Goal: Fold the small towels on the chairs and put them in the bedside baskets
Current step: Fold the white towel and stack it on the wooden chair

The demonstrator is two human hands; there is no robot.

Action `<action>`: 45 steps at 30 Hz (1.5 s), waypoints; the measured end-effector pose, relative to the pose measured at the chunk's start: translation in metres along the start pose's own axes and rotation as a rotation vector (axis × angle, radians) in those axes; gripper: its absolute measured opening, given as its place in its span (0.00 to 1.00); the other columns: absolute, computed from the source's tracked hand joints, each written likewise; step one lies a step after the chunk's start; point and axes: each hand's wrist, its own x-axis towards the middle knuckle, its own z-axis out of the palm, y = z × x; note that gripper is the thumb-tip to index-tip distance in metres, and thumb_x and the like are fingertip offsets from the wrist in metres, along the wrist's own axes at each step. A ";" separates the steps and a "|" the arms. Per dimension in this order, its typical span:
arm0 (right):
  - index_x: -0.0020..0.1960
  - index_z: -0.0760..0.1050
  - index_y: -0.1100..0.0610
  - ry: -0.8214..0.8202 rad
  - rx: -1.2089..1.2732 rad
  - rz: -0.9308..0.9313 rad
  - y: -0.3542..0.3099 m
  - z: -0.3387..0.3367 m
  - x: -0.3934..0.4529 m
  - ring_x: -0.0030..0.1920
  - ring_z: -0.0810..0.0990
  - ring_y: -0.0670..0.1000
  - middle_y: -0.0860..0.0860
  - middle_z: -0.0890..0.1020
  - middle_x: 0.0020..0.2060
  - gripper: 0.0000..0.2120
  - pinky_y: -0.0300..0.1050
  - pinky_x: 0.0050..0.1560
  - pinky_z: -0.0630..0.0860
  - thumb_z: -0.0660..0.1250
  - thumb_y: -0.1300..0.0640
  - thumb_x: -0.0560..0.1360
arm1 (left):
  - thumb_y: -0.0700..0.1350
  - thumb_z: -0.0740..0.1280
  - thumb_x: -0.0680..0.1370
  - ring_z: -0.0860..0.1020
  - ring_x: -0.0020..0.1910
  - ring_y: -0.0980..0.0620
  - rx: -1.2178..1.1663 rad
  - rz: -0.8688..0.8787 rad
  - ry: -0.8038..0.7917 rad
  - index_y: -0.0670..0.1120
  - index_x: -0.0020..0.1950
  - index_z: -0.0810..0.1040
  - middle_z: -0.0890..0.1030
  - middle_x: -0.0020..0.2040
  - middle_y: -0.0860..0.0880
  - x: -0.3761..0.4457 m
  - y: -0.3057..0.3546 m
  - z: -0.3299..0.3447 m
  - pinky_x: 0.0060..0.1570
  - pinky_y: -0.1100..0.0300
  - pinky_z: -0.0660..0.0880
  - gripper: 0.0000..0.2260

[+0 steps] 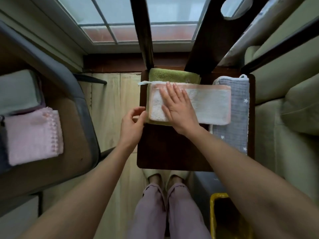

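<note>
Towels lie on two chairs. Well left of the left hand, a pink towel (33, 137) sits folded on the padded chair (76, 135), with a grey-green folded cloth (19, 94) just beyond it on the same seat.

Left hand (133, 125): forearm reaching forward from lower left, wrist bent inward, fingers (138, 112) curled toward the thumb at the near left corner of the stack on the wooden chair (165, 149). Fingertips sit at the left edge of the green towel (172, 75); whether they actually pinch that edge cannot be told.

Between the hands, the white towel (210, 106), pink-trimmed, lies folded into a long strip across the green towel, a pale loop (144, 83) sticking out at its far left corner.

Right hand (178, 105): forearm extended from lower right, crossing toward the left; palm down, fingers straight and slightly spread, pressed flat on the left half of the white towel.

Right of the right hand, a blue-grey star-print towel (236, 118) lies along the seat's right edge, partly under the white towel's right end. Below the right forearm, a yellow basket (213, 214) stands on the floor.
</note>
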 end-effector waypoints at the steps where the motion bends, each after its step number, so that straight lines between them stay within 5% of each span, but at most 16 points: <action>1: 0.79 0.40 0.50 -0.017 -0.013 0.016 0.003 0.003 -0.001 0.77 0.36 0.50 0.52 0.40 0.79 0.27 0.50 0.77 0.37 0.44 0.47 0.84 | 0.46 0.63 0.81 0.79 0.47 0.56 0.010 -0.001 -0.023 0.51 0.59 0.77 0.80 0.52 0.53 -0.001 0.001 0.001 0.39 0.68 0.77 0.08; 7: 0.79 0.39 0.49 -0.009 -0.045 0.018 0.004 0.009 0.000 0.77 0.35 0.49 0.51 0.40 0.79 0.28 0.49 0.76 0.36 0.38 0.43 0.82 | 0.50 0.65 0.80 0.77 0.49 0.55 0.201 0.095 -0.081 0.48 0.57 0.78 0.75 0.52 0.53 0.005 -0.008 0.004 0.51 0.56 0.79 0.09; 11: 0.79 0.38 0.48 -0.011 -0.069 0.024 0.004 0.015 0.002 0.77 0.35 0.49 0.51 0.38 0.78 0.28 0.51 0.77 0.37 0.36 0.42 0.81 | 0.55 0.64 0.79 0.73 0.45 0.56 0.356 0.110 -0.082 0.47 0.48 0.78 0.71 0.49 0.53 0.014 -0.007 0.009 0.47 0.60 0.75 0.11; 15: 0.79 0.38 0.48 -0.029 -0.086 -0.001 0.010 0.017 0.002 0.77 0.34 0.49 0.50 0.37 0.78 0.28 0.51 0.77 0.36 0.36 0.41 0.81 | 0.60 0.62 0.79 0.74 0.44 0.55 0.639 0.112 -0.045 0.50 0.41 0.76 0.72 0.48 0.54 0.025 -0.005 0.008 0.43 0.54 0.75 0.16; 18: 0.79 0.37 0.47 -0.050 -0.050 -0.007 0.009 0.014 0.003 0.77 0.33 0.48 0.50 0.37 0.78 0.28 0.50 0.76 0.34 0.37 0.41 0.82 | 0.60 0.62 0.79 0.74 0.46 0.53 0.790 0.132 0.007 0.50 0.46 0.74 0.73 0.51 0.53 0.028 0.003 0.008 0.43 0.53 0.75 0.14; 21: 0.80 0.44 0.49 0.030 0.133 0.000 0.011 -0.003 -0.001 0.77 0.36 0.48 0.51 0.42 0.79 0.27 0.47 0.76 0.35 0.47 0.45 0.84 | 0.58 0.63 0.79 0.76 0.49 0.52 0.681 0.193 0.069 0.49 0.58 0.71 0.74 0.54 0.52 0.032 0.013 0.010 0.46 0.51 0.77 0.15; 25: 0.75 0.61 0.57 0.470 0.375 0.465 0.042 -0.030 -0.030 0.75 0.59 0.56 0.57 0.63 0.74 0.25 0.52 0.76 0.54 0.61 0.55 0.80 | 0.57 0.64 0.78 0.77 0.53 0.51 0.587 0.170 0.051 0.48 0.63 0.70 0.77 0.56 0.51 0.043 0.027 0.020 0.51 0.49 0.78 0.19; 28: 0.72 0.62 0.59 0.421 0.501 0.863 0.074 -0.035 -0.050 0.69 0.67 0.58 0.58 0.69 0.68 0.24 0.56 0.71 0.63 0.63 0.55 0.79 | 0.55 0.65 0.78 0.76 0.56 0.49 0.562 0.086 0.074 0.46 0.64 0.71 0.76 0.59 0.49 0.050 0.036 0.031 0.54 0.48 0.76 0.20; 30: 0.68 0.65 0.59 0.343 0.684 0.956 0.087 -0.039 -0.053 0.62 0.73 0.57 0.57 0.73 0.62 0.21 0.58 0.64 0.71 0.62 0.53 0.79 | 0.54 0.65 0.78 0.75 0.57 0.48 0.548 0.079 0.102 0.45 0.65 0.70 0.74 0.60 0.48 0.052 0.043 0.037 0.55 0.50 0.76 0.19; 34: 0.58 0.72 0.60 0.273 0.830 0.963 0.097 -0.051 -0.046 0.49 0.75 0.51 0.51 0.76 0.48 0.14 0.47 0.48 0.72 0.60 0.50 0.80 | 0.48 0.66 0.78 0.69 0.65 0.48 0.652 0.264 0.108 0.46 0.71 0.66 0.70 0.67 0.47 0.059 0.055 0.042 0.62 0.53 0.69 0.22; 37: 0.48 0.72 0.59 0.251 0.872 0.911 0.100 -0.054 -0.044 0.37 0.71 0.46 0.49 0.72 0.37 0.12 0.41 0.35 0.65 0.59 0.50 0.81 | 0.48 0.66 0.78 0.70 0.64 0.46 0.807 0.400 0.028 0.46 0.67 0.72 0.74 0.64 0.47 0.067 0.064 0.045 0.64 0.50 0.69 0.17; 41: 0.51 0.71 0.59 0.212 1.007 0.864 0.101 -0.056 -0.046 0.39 0.72 0.45 0.48 0.73 0.39 0.11 0.40 0.35 0.68 0.60 0.51 0.81 | 0.51 0.69 0.76 0.73 0.58 0.46 0.976 0.415 -0.058 0.46 0.62 0.74 0.75 0.60 0.46 0.078 0.076 0.046 0.60 0.49 0.72 0.17; 45: 0.52 0.70 0.59 0.308 1.162 0.830 0.100 -0.057 -0.055 0.43 0.76 0.48 0.50 0.76 0.44 0.08 0.44 0.41 0.74 0.63 0.53 0.80 | 0.48 0.72 0.75 0.74 0.60 0.45 0.833 0.217 -0.083 0.44 0.68 0.68 0.70 0.65 0.43 0.076 0.084 0.045 0.60 0.51 0.74 0.25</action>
